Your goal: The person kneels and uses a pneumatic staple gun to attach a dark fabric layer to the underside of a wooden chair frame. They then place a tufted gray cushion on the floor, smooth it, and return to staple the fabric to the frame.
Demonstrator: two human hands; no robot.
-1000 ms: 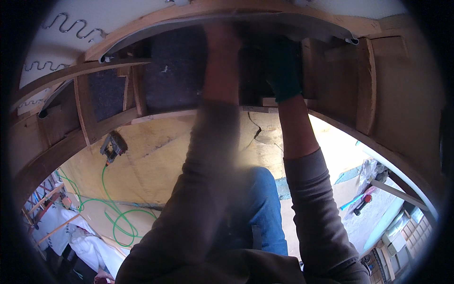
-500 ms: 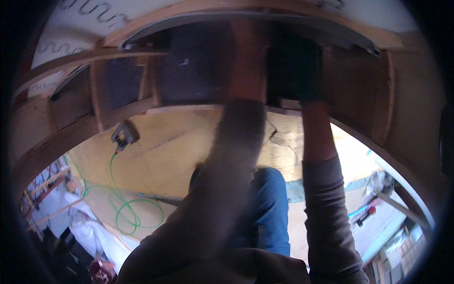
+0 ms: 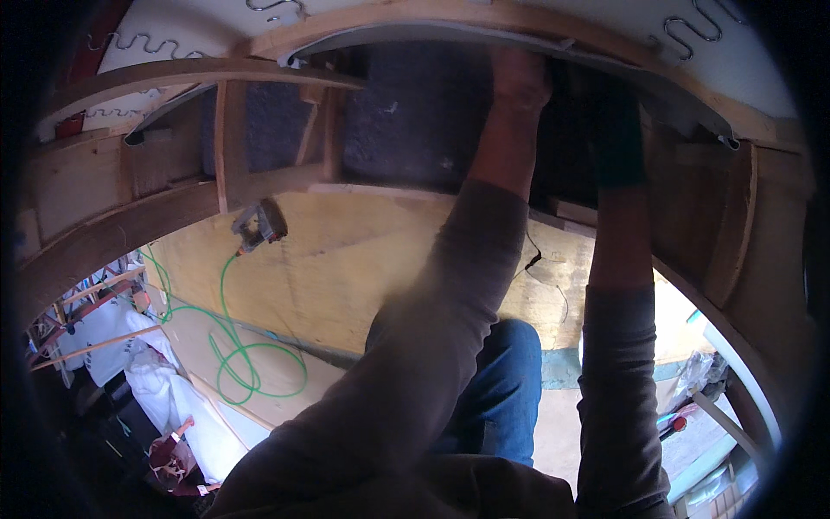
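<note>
Both my arms reach forward into a wooden furniture frame [image 3: 130,208]. My bare left hand [image 3: 521,76] is up at the grey fabric edge [image 3: 415,33] below the front rail; its fingers are hidden behind that edge and in shadow. My right hand [image 3: 616,134], in a dark green glove, reaches into the dark hollow beside it, fingers lost in the dark. Behind the hands spreads dark sheet material [image 3: 406,130]. Whether either hand grips anything does not show.
A pneumatic staple gun [image 3: 259,225] lies on the yellowish board [image 3: 346,251] at left, its green coiled hose [image 3: 246,372] trailing down. Zigzag springs [image 3: 692,35] line the pale panel. White sheeting [image 3: 164,381] lies lower left. A thin dark cord [image 3: 534,259] hangs near my left forearm.
The view has shifted, so the frame and staple gun appear further right. My left arm, blurred before, has swung right and sits closer to the right hand, which stays inside the hollow.
</note>
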